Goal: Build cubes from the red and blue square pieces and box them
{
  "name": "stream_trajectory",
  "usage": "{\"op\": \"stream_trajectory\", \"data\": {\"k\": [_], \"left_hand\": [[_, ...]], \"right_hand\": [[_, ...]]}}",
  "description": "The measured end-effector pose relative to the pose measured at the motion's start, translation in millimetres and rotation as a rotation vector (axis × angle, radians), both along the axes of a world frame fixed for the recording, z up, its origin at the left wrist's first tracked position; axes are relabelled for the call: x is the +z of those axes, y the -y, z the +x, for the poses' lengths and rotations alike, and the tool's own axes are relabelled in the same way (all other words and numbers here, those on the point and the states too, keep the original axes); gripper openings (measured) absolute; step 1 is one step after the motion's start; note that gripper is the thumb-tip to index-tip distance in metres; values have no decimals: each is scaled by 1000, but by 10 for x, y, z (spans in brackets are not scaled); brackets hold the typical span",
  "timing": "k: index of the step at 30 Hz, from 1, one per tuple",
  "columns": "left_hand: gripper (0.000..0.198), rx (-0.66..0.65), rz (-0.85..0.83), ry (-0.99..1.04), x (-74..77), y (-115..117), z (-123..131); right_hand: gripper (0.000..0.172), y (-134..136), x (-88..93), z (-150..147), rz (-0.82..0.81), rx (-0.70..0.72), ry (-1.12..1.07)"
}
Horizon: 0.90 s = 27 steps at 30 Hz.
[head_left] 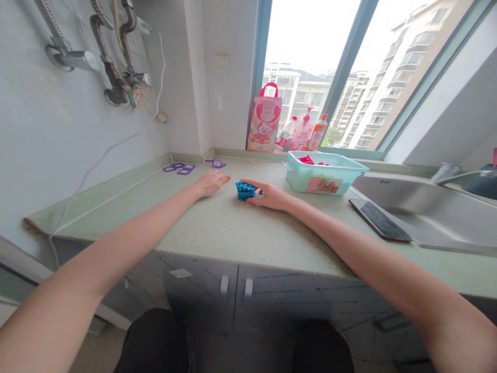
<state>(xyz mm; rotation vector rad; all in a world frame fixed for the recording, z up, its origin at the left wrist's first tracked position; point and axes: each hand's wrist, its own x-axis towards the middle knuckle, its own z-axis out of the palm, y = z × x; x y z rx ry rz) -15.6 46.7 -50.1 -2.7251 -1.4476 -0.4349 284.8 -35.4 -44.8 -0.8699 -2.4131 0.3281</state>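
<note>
On the counter, my right hand [269,196] is closed around a small blue box-like block of plastic pieces [245,191], fingers along its top edge and thumb low at its near side. The block's right side is partly hidden by the hand. A little to the left, my left hand [213,184] rests low over the counter with its fingers loosely extended toward the block, apart from it, and nothing shows in it. Behind and left of that hand lie flat purple openwork plastic pieces [185,169], with another purple piece [216,163] nearer the wall corner.
A mint-green plastic bin [322,176] with red pieces inside stands right of my right hand. A phone [378,220] lies beside the steel sink [446,217]. A pink bag [264,124] and bottles [302,133] line the window. A white cable [116,147] runs down the left wall.
</note>
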Motion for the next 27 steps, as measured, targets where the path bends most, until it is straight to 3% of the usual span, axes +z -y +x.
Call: {"op": "stream_trajectory", "data": {"k": [8,13,20,24,27], "left_hand": [[61,23,-6,65,-67,-86,-50],[60,-27,-52,100,-11,-54,-70],[61,18,-104,251,39,1,-85],[61,-15,-109,263,38,0,-96],[62,-14,-117,253,31,-2,-111]], "right_hand": [[77,43,62,-9,7,-58,52],[76,87,66,15,-11,-49,11],[71,218,172,80,-14,3,-67],[70,210,255,126,64,-13,-101],[69,206,382,222,210,-46,-74]]}}
